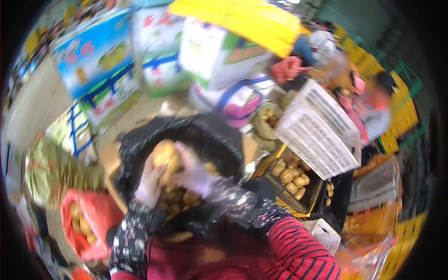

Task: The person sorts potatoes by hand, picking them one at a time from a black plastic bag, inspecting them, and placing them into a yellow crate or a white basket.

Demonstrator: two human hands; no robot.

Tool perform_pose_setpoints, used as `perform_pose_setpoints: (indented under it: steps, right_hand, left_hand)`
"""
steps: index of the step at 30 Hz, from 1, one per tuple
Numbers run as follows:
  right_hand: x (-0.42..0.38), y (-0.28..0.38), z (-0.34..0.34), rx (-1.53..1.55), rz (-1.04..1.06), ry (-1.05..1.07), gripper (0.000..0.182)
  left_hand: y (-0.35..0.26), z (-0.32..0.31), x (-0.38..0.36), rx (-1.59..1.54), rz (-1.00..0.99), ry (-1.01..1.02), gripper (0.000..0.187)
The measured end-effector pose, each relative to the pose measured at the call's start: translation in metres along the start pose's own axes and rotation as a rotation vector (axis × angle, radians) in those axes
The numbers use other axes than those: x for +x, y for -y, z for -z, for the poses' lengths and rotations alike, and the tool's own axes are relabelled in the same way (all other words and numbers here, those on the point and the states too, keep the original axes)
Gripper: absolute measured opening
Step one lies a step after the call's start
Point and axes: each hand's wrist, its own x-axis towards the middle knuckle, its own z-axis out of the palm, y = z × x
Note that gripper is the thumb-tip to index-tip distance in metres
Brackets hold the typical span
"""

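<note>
Over a box lined with a black plastic bag (186, 125), my two hands are close together. My left hand (149, 181) is closed around a large yellow-brown potato (166, 156) from its left side. Against the right side of this potato presses my right hand (195, 171), its fingers curled and partly blurred. A second potato may be between the palms, but blur hides this. Below the hands, loose potatoes (175, 197) lie inside the black liner. Patterned sleeve covers reach to both wrists.
A black crate of potatoes (305, 207) and a tilted white plastic basket (317, 128) stand at right. On the left are a red mesh sack (70, 233) and a green sack (51, 172). Printed cartons (100, 51) stack ahead; co-workers (368, 107) sit at upper right.
</note>
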Motion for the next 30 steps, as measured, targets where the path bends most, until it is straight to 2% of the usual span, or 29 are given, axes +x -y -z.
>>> perform_pose_setpoints:
  steps: [2, 4, 7, 8, 10, 11, 13, 16, 17, 20, 21, 22, 24, 26, 27, 28, 29, 30]
  right_hand:
    - [-0.002, -0.003, 0.0, -0.126, 0.053, -0.04, 0.088]
    - [0.01, -0.042, 0.002, -0.325, 0.14, -0.117, 0.088]
    - [0.012, -0.049, 0.002, -0.394, 0.17, -0.138, 0.09]
    - [0.008, -0.045, 0.0, -0.412, 0.169, -0.164, 0.078]
    - [0.022, -0.078, 0.007, -0.467, 0.35, -0.222, 0.064]
    - [0.029, -0.084, 0.014, -0.424, 0.332, -0.228, 0.059]
    - [0.036, -0.082, 0.016, -0.324, 0.289, -0.239, 0.05]
    - [0.025, -0.059, 0.019, -0.663, 0.302, -0.21, 0.047]
    - [0.029, -0.07, 0.019, -0.494, 0.173, -0.19, 0.05]
    - [0.022, -0.027, 0.011, 0.51, -0.417, -0.126, 0.059]
    - [0.028, -0.06, 0.019, 0.221, -0.031, 0.008, 0.062]
    - [0.028, -0.063, 0.02, -0.029, 0.371, 0.03, 0.065]
    - [0.023, -0.046, 0.03, 0.917, -0.469, 0.175, 0.064]
    - [0.02, -0.037, 0.041, 0.972, -0.328, 0.123, 0.055]
    - [0.02, -0.028, 0.05, 1.033, -0.345, 0.104, 0.053]
    - [0.011, -0.007, 0.058, 1.072, -0.274, 0.025, 0.056]
    - [0.009, 0.0, 0.072, 1.221, -0.241, 0.026, 0.061]
    - [-0.008, 0.02, 0.089, 1.239, -0.195, 0.033, 0.066]
  left_hand:
    - [-0.013, -0.014, -0.005, -0.006, 0.035, -0.018, 0.065]
    - [-0.009, -0.016, -0.002, -0.031, 0.006, -0.006, 0.065]
    - [0.003, -0.003, 0.002, 0.021, -0.008, -0.032, 0.065]
    - [0.004, -0.002, 0.001, 0.003, 0.015, -0.036, 0.065]
    - [0.003, -0.006, 0.0, -0.035, 0.058, -0.057, 0.064]
    - [-0.001, -0.011, -0.002, -0.147, 0.098, 0.01, 0.063]
    - [0.001, -0.014, -0.005, -0.093, 0.069, 0.01, 0.064]
    - [-0.005, -0.011, -0.001, -0.066, 0.016, -0.004, 0.068]
    - [-0.005, -0.01, 0.0, -0.019, -0.02, -0.028, 0.069]
    - [-0.008, -0.008, -0.001, 0.015, -0.05, -0.035, 0.073]
    - [-0.009, -0.007, -0.002, 0.008, -0.046, -0.028, 0.074]
    - [-0.01, -0.006, -0.004, 0.005, -0.038, -0.019, 0.076]
    - [-0.019, -0.002, -0.004, 0.102, -0.003, 0.103, 0.073]
    - [-0.021, 0.008, -0.001, 0.083, 0.018, 0.106, 0.062]
    - [-0.019, 0.016, 0.003, 0.054, 0.017, 0.096, 0.057]
    - [-0.016, 0.024, 0.006, 0.059, 0.023, 0.101, 0.055]
    - [-0.014, 0.03, 0.008, 0.051, 0.044, 0.095, 0.054]
    - [-0.013, 0.035, 0.009, 0.044, 0.053, 0.086, 0.053]
